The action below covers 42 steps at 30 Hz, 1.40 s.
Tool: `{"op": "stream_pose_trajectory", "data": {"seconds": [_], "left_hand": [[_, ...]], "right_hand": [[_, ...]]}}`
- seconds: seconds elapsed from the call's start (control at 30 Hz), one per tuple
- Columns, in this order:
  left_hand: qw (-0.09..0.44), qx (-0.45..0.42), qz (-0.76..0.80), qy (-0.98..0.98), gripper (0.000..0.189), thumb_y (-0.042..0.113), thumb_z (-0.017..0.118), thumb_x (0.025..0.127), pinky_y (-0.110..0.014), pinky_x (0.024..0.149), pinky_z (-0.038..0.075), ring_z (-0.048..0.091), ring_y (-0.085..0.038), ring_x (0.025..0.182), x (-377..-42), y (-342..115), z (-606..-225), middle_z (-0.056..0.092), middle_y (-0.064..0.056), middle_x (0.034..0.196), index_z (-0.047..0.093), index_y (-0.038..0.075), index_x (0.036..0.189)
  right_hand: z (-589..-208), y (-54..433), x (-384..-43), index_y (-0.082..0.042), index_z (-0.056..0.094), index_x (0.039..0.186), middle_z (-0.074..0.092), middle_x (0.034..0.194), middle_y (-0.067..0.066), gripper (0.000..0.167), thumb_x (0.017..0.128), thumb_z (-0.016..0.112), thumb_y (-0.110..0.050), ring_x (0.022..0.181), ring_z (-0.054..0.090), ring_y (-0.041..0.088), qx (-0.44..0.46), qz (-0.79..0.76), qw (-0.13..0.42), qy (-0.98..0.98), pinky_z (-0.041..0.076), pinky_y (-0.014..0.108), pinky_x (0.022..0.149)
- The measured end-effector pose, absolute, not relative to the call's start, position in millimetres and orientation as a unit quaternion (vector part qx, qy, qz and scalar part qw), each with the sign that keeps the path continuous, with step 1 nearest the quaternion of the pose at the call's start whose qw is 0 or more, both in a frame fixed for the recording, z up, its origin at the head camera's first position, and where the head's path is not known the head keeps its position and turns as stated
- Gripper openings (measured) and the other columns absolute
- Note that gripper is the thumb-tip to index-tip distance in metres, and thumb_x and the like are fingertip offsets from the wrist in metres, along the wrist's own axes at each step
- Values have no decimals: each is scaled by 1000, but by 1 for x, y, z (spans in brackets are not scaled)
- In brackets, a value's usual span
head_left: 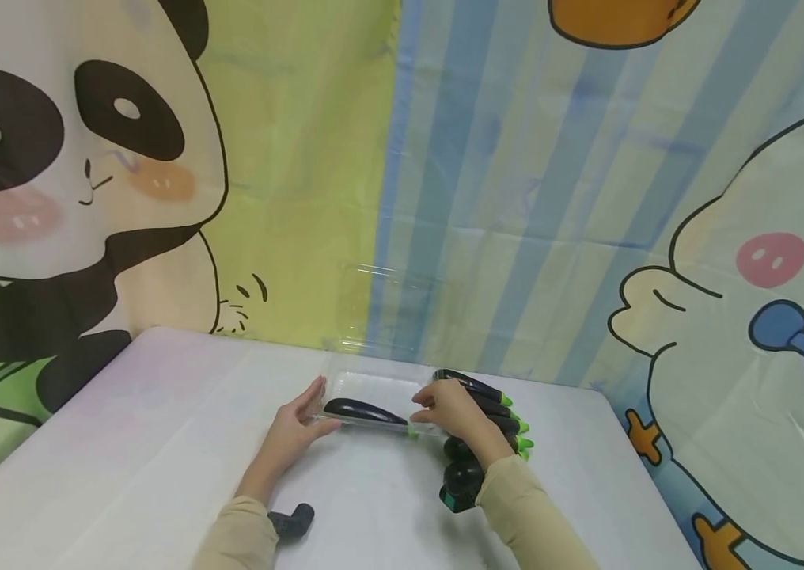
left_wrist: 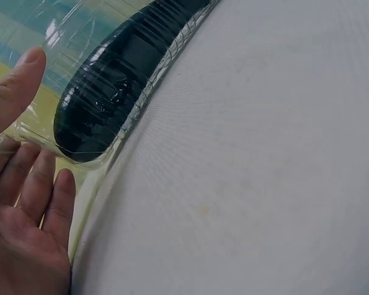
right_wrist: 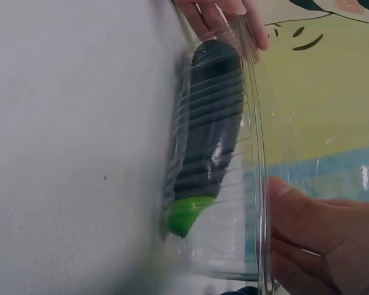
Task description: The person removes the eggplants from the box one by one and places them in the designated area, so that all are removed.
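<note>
A clear plastic container (head_left: 373,381), its lid raised at the back, stands on the white table. Inside, along the near wall, lies one dark eggplant (head_left: 365,411) with a green stem (right_wrist: 187,215) toward the right end. My left hand (head_left: 292,427) rests against the container's left end, fingers fairly straight and thumb apart in the left wrist view. Over the right end is my right hand (head_left: 453,408), thumb and fingers parted at the rim (right_wrist: 262,203), nothing seen between them. More dark eggplants (head_left: 476,386) with green stems lie in a row beside and partly under the right hand.
The transparent lid (head_left: 395,309) stands up behind the container, hard to see against the cloth backdrop (head_left: 302,158). Dark wrist-worn devices show at the left wrist (head_left: 293,522) and right wrist (head_left: 462,481). The white table (head_left: 181,443) extends toward both sides.
</note>
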<state>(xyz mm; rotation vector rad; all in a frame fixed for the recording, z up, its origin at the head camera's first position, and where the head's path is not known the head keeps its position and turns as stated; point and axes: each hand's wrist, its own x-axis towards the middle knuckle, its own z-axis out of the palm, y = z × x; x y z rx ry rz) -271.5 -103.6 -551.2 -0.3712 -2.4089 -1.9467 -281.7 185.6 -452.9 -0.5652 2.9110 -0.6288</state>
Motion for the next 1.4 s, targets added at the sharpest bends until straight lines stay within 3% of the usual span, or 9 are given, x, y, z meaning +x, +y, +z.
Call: {"op": "stream_pose_trajectory", "data": {"seconds": [0.23, 0.63, 0.93, 1.2, 1.4], "left_hand": [[9, -109, -622, -775, 96, 45, 79, 72, -37, 115, 27, 32, -17, 141, -271, -104, -553, 29, 5, 155, 28, 20, 150], [11, -115, -628, -770, 97, 42, 79, 73, -37, 116, 26, 30, -18, 142, -271, -101, -556, 30, 2, 155, 28, 15, 151], [7, -123, -641, -758, 92, 36, 79, 75, -36, 116, 25, 30, -19, 142, -271, -101, -554, 30, -1, 155, 30, 16, 150], [7, -106, -630, -769, 94, 44, 79, 72, -32, 116, 27, 31, -14, 142, -271, -100, -551, 30, 4, 155, 31, 20, 149], [10, -102, -623, -775, 95, 47, 79, 71, -31, 115, 27, 32, -12, 141, -272, -101, -550, 31, 6, 154, 31, 22, 149]], "right_hand": [[-460, 172, -291, -12, 74, 106, 72, 99, 3, 32, 78, 77, -26, 87, 65, 14, -191, -135, 93, 968, 57, 28, 73], [-471, 165, -296, -13, 76, 100, 73, 93, 0, 24, 80, 77, -26, 83, 66, 12, -226, -69, 61, 970, 56, 25, 70], [-479, 163, -298, -11, 76, 97, 72, 85, 0, 20, 81, 76, -24, 70, 61, 8, -230, -83, 47, 969, 52, 23, 62], [-479, 160, -296, -10, 73, 104, 73, 99, 5, 22, 85, 72, -21, 90, 68, 19, -218, -73, 23, 973, 57, 33, 80], [-482, 156, -297, -12, 72, 105, 72, 102, 5, 21, 90, 65, -23, 94, 68, 22, -208, -58, 5, 976, 57, 36, 82]]}}
